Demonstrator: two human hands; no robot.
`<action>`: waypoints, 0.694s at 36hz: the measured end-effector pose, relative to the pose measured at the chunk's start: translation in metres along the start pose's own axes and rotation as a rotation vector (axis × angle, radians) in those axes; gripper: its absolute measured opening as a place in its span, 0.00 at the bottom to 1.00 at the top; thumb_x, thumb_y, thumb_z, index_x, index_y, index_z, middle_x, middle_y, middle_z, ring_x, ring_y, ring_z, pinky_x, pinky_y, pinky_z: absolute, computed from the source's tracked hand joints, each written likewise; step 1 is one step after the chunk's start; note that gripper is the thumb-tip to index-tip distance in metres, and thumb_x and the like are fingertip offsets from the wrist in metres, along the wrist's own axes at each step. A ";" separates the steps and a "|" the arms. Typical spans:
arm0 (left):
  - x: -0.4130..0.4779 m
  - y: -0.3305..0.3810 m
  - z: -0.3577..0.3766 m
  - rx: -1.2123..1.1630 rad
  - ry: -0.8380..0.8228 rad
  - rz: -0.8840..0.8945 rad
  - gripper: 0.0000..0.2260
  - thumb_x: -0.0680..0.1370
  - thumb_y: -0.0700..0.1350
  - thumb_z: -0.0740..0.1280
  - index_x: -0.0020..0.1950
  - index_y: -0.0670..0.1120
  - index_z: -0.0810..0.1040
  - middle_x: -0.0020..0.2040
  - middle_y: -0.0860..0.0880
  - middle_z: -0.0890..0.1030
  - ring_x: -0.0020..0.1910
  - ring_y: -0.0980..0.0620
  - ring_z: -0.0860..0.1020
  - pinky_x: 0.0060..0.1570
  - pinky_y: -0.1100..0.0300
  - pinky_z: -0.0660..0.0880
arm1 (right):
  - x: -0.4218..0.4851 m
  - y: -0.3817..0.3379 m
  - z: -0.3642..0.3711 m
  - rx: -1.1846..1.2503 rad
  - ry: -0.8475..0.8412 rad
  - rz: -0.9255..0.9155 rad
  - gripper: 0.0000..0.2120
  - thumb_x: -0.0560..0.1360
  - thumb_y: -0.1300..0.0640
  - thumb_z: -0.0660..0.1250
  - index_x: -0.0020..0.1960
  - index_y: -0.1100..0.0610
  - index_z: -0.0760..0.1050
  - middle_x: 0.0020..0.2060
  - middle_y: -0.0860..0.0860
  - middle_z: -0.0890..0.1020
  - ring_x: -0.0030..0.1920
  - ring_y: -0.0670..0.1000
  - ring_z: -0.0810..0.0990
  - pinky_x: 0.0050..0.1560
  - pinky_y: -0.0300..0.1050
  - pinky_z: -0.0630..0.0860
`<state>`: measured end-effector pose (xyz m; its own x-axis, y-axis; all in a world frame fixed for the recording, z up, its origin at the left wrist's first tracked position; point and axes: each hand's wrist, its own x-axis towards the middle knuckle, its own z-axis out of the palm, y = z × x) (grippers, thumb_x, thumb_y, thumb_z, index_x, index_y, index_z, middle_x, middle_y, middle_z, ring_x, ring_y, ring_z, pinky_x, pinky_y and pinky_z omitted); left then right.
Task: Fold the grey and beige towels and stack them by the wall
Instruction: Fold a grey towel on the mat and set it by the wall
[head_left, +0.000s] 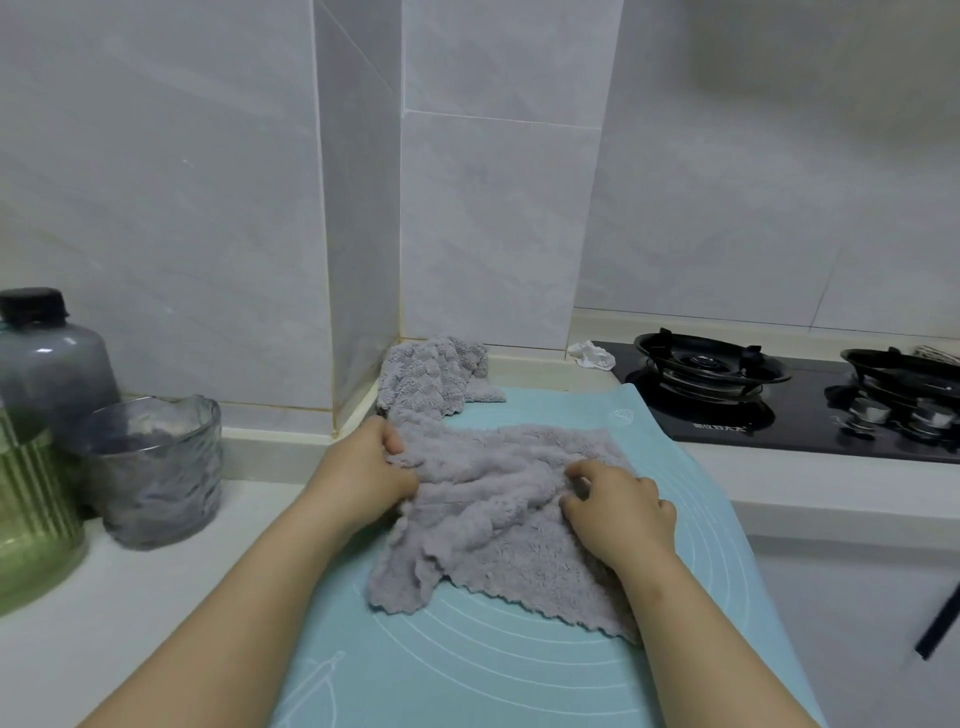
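A teal silicone baking mat (519, 675) lies under the left hand (363, 478) and the right hand (618, 509). Left of the left hand stand a ribbed glass cup (156, 473), a grey black-capped bottle (49, 364) and a green ribbed jar (31, 519). Beyond the right hand, to its right, sits a black two-burner gas hob (800, 415), with crumpled white tissue (592, 355) at its far left corner.

views: one, head-worn, wide-angle | faces: forward and down over the worktop (130, 571) toward its far edge and the tiled wall (498, 223) | range: close — left hand (363, 467) and right hand (618, 514) reach in from the near edge | right edge: hob (779, 415)
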<state>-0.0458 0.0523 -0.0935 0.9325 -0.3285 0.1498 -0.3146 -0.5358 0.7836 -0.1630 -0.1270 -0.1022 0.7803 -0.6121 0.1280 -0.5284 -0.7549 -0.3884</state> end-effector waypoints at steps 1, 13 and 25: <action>0.000 -0.002 -0.002 0.019 -0.030 -0.028 0.12 0.69 0.36 0.67 0.40 0.48 0.65 0.33 0.47 0.73 0.30 0.49 0.70 0.26 0.60 0.63 | 0.000 0.000 0.000 0.003 0.002 0.004 0.18 0.78 0.53 0.57 0.67 0.45 0.68 0.64 0.49 0.73 0.65 0.56 0.65 0.61 0.49 0.61; -0.018 0.014 -0.002 0.221 0.122 0.353 0.08 0.71 0.46 0.67 0.40 0.57 0.69 0.38 0.53 0.69 0.39 0.52 0.71 0.38 0.58 0.63 | -0.001 -0.005 -0.008 0.322 0.163 -0.138 0.09 0.69 0.60 0.66 0.36 0.49 0.69 0.37 0.47 0.73 0.42 0.51 0.73 0.40 0.42 0.66; -0.031 0.014 -0.012 0.428 -0.704 0.384 0.28 0.64 0.54 0.77 0.59 0.61 0.68 0.58 0.60 0.71 0.59 0.61 0.69 0.62 0.65 0.67 | -0.019 -0.012 -0.019 0.223 -0.526 -0.422 0.15 0.63 0.52 0.78 0.41 0.45 0.73 0.43 0.44 0.75 0.43 0.44 0.72 0.43 0.39 0.68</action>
<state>-0.0772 0.0637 -0.0799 0.4704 -0.8680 -0.1590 -0.7511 -0.4884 0.4441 -0.1781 -0.1111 -0.0825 0.9911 -0.0410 -0.1268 -0.1084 -0.8019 -0.5876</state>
